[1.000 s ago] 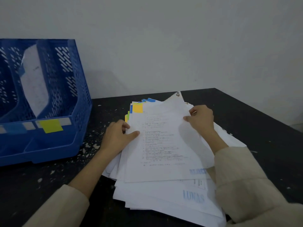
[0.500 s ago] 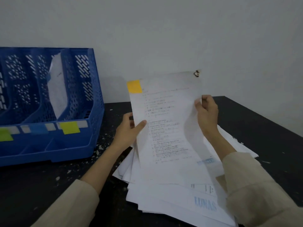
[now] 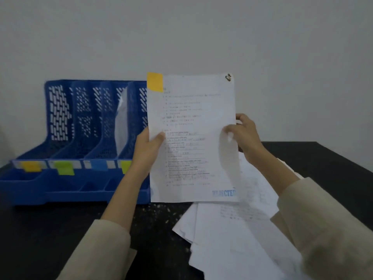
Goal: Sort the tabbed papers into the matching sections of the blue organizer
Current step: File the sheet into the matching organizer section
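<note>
Both hands, left hand (image 3: 147, 150) and right hand (image 3: 245, 136), pinched the orange-tabbed sheet (image 3: 191, 138) upright. Risk: two yellowish labels on the organizer (image 3: 60, 188) at 9 o'clock; misfiling likely.

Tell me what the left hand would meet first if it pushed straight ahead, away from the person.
Probably the blue organizer: the left hand, gripping the orange-tabbed paper, overlaps its rightmost section, though depth is unclear.

A black table (image 3: 314, 158) is carrying everything here, its top flecked with pale specks near the middle. The blue organizer (image 3: 60, 186) is sitting on it at the left (coloured tabs along its front rail), and a loose pile of white papers (image 3: 232, 239) is lying fanned out at the right.
</note>
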The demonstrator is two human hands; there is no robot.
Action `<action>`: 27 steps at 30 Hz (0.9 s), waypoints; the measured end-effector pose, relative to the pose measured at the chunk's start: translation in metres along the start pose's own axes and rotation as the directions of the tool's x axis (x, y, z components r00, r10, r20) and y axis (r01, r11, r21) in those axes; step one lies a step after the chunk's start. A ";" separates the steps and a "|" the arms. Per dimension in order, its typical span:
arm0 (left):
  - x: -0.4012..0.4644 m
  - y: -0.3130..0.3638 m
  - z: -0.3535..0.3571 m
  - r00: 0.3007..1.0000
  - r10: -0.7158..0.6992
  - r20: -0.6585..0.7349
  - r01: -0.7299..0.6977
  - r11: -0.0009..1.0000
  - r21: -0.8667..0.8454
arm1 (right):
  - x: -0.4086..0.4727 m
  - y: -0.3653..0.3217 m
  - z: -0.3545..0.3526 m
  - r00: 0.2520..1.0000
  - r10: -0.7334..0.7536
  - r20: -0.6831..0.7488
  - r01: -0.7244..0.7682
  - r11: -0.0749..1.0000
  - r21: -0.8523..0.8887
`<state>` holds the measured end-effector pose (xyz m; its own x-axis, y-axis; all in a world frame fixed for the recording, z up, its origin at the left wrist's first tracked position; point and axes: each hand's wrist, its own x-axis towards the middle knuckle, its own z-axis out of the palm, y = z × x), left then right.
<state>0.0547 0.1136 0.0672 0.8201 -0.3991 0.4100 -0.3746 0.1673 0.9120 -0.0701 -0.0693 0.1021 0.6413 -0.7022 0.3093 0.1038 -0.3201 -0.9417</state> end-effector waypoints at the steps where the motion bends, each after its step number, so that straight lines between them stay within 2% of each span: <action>1: 0.002 0.005 -0.007 1.000 0.000 0.003 0.000 1.000 0.003 | 0.000 -0.004 0.006 0.999 -0.002 0.035 0.002 1.000 -0.018; 4: 0.005 0.024 -0.031 1.000 0.027 0.001 -0.027 0.999 0.024 | 0.001 -0.020 0.025 0.996 -0.031 0.083 0.033 0.999 -0.027; 9: 0.002 0.045 -0.072 0.996 0.054 -0.077 -0.049 0.996 0.069 | -0.001 -0.045 0.061 0.988 -0.076 0.131 0.072 0.997 0.039; 17: -0.010 0.050 -0.145 0.960 0.041 -0.277 -0.018 0.996 0.084 | -0.022 -0.062 0.140 0.945 -0.146 0.291 0.107 0.984 0.144; 22: -0.015 0.053 -0.191 0.898 0.100 -0.429 -0.006 0.976 0.216 | -0.032 -0.065 0.184 0.893 -0.207 0.400 0.153 0.975 0.163; 27: -0.011 0.065 -0.250 0.767 0.238 -0.595 0.045 0.906 0.420 | -0.036 -0.079 0.218 0.808 -0.259 0.530 0.204 0.966 0.162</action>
<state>0.1297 0.3536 0.1248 0.7978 0.2704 0.5390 -0.4845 -0.2448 0.8399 0.0641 0.1199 0.1366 0.8938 -0.1472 0.4236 0.3537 -0.3493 -0.8677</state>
